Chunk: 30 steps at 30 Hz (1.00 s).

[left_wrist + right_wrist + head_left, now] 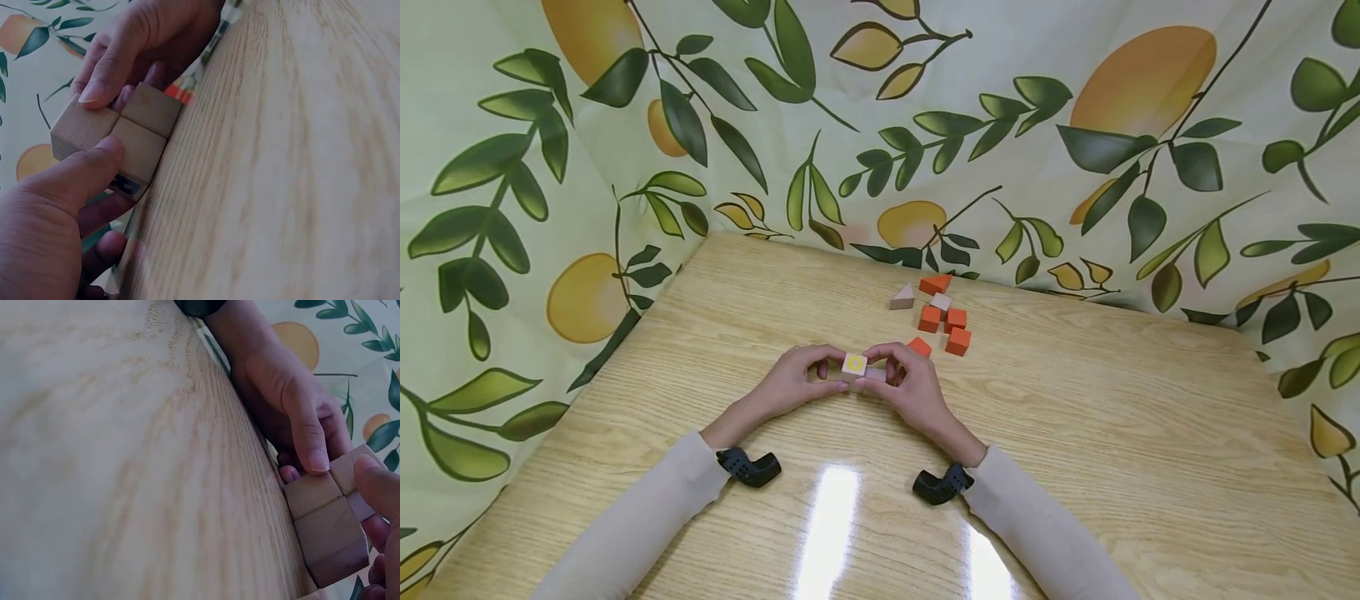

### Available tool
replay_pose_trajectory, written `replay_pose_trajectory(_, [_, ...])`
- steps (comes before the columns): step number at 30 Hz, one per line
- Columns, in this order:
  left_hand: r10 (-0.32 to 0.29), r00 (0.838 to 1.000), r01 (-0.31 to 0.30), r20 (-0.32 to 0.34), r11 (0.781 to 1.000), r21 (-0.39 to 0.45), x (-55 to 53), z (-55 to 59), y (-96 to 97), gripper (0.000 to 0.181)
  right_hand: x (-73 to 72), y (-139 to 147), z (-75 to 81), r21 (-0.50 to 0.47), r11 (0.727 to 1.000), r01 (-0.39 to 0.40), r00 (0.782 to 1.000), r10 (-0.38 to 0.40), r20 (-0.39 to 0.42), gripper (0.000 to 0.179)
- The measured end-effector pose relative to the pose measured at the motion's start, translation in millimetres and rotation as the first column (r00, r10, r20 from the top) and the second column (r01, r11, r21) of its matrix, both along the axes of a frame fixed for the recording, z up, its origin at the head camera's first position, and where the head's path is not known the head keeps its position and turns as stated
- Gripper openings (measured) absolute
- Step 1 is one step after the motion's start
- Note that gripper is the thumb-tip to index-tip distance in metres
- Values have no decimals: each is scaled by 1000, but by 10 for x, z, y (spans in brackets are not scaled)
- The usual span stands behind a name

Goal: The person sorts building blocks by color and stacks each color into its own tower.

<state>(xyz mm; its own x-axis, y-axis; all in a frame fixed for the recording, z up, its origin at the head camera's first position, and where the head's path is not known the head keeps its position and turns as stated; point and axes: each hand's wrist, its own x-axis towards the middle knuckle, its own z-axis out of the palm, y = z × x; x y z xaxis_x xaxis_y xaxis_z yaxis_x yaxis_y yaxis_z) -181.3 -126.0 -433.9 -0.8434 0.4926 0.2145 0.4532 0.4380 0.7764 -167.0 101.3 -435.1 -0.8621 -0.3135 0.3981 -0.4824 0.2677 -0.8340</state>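
Note:
Three pale wooden cubes form a small stack on the table between both hands. The upper cube (854, 364), with a yellow mark on top, rests across two lower cubes set side by side. My left hand (793, 379) pinches the left lower cube (140, 153), its thumb near the seam with the upper cube. A dark printed mark shows on that lower cube's side in the left wrist view. With thumb and fingers, my right hand (917, 387) pinches the upper cube, above the right lower cube (331, 534).
Beyond the hands lie several orange cubes (957, 342), an orange triangular block (935, 284), a pale triangular block (902, 297) and a pale cube (940, 303). Another orange block (920, 347) sits by the right hand's fingers. A patterned cloth (820, 108) borders the wooden table (1075, 417).

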Motion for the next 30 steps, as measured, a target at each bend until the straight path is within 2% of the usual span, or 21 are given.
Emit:
replay_pose_trajectory(7, [1, 1000, -1, -5, 1000, -2, 6, 4, -5, 37, -6, -9, -26, 3, 1000, -6, 1000, 6, -29, 33])
replay_pose_trajectory(18, [-1, 1000, 1, -12, 1000, 6, 11, -22, -1, 37, 46, -22, 16, 1, 1000, 6, 1000, -6, -14, 31])
replay_pose_trajectory(20, [-4, 1000, 4, -10, 1000, 5, 10, -21, 1, 37, 22, -9, -33, 3, 1000, 7, 1000, -7, -18, 32])
replay_pose_trajectory(30, [-2, 1000, 2, -10, 1000, 1, 7, -5, -2, 37, 18, -9, -32, -1, 1000, 10, 999, -10, -32, 33])
